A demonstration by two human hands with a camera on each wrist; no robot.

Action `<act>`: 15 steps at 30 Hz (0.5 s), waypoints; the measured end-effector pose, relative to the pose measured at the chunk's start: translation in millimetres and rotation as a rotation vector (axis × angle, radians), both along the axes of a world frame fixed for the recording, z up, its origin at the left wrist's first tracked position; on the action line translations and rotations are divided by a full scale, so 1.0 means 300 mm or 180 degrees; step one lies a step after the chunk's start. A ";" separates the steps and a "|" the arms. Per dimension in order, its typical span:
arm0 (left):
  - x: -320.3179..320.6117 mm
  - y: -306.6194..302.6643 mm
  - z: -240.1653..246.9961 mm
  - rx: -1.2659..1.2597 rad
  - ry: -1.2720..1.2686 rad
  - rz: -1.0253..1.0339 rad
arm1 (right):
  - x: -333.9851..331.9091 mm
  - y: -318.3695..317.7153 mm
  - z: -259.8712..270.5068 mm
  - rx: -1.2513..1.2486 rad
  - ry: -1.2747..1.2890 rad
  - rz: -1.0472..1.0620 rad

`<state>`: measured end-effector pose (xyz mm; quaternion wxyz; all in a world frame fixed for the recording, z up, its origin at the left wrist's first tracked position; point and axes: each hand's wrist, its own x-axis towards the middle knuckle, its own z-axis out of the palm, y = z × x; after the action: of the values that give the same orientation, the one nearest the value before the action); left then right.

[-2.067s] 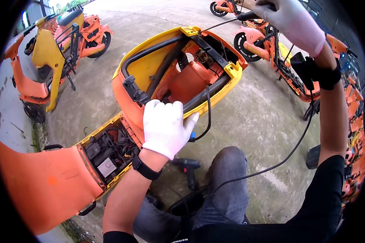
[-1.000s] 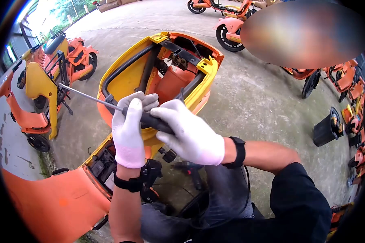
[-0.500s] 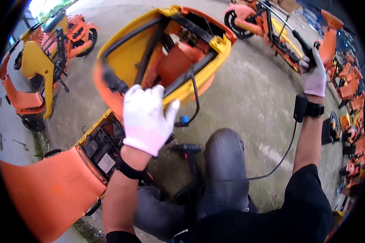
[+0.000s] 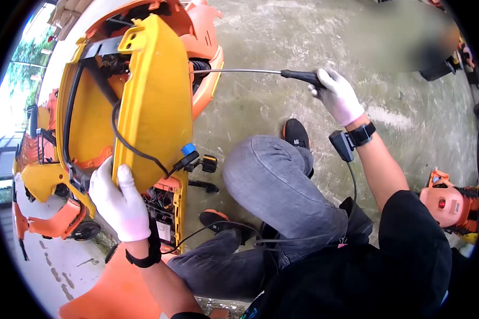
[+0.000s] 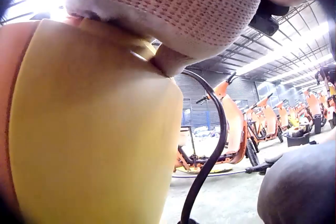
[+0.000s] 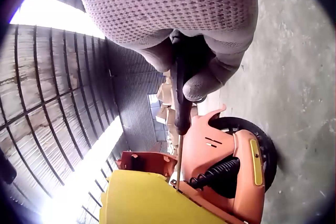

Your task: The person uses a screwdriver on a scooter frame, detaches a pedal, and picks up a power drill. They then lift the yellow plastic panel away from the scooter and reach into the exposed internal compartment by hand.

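Note:
My gloved right hand (image 4: pixel 339 98) holds a long screwdriver (image 4: pixel 302 77) by its black handle. Its thin shaft reaches left to the scooter's side. In the right wrist view the shaft (image 6: pixel 179 158) ends right at the seam between the yellow body panel (image 6: pixel 152 198) and the orange rear part. My gloved left hand (image 4: pixel 120 207) grips the near rim of the yellow panel (image 4: pixel 162 101), thumb on the outer face, fingers partly hidden behind the rim. A black cable (image 4: pixel 138 150) hangs over the panel close to that hand, beside a blue-tipped part (image 4: pixel 188 149).
Below the panel lies an open compartment with wiring (image 4: pixel 162 207). A black pedal (image 4: pixel 209 163) sticks out beside it. My bent knee (image 4: pixel 255 165) is close on the right. Other orange scooters (image 4: pixel 53 218) stand at left, and an orange scooter part (image 4: pixel 444 204) at right.
Both hands were on the screwdriver a second ago; then the left went to the panel rim. The right has swung the screwdriver from pointing up and away to the scooter's side. The head view has turned.

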<state>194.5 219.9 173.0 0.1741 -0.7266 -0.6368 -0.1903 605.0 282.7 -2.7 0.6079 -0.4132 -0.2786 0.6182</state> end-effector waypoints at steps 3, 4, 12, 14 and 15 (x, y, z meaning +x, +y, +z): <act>-0.010 0.010 -0.002 -0.0061 -0.0111 0.0060 | -0.021 0.010 -0.028 -0.0104 0.0076 0.0008; -0.009 0.014 0.002 -0.0085 -0.0075 0.0081 | -0.031 0.009 -0.035 -0.0149 0.0049 0.0012; 0.011 0.010 0.004 -0.0122 -0.0196 0.0166 | -0.019 -0.001 -0.081 -0.0121 0.0020 0.0316; 0.016 0.009 0.004 -0.0102 -0.0167 0.0194 | 0.001 0.001 -0.078 0.0043 -0.0262 0.0807; 0.018 0.008 0.005 -0.0087 -0.0142 0.0194 | 0.000 0.000 -0.063 -0.0053 -0.0239 0.0906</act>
<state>200.0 222.2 174.5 0.1557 -0.7048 -0.6648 -0.1924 605.0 282.5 -21.7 0.4997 -0.3974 -0.3519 0.6845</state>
